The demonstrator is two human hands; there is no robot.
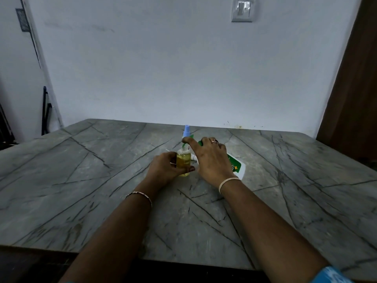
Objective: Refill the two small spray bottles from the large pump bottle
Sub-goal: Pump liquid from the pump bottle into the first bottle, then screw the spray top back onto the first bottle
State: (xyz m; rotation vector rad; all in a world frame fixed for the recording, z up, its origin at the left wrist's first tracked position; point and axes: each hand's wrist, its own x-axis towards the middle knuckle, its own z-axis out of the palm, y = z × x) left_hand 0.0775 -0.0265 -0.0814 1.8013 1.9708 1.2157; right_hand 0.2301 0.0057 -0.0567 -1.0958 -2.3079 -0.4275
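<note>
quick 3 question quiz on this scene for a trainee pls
1. True or false: the small bottle gripped by the left hand is empty.
2. What colour is the cap of the spray bottle standing farthest back? A red, B blue, C black.
3. Fill in: the right hand holds the large pump bottle, which is ____ rather than upright.
Key: 1 false (it holds yellow liquid); 2 B; 3 tilted.
</note>
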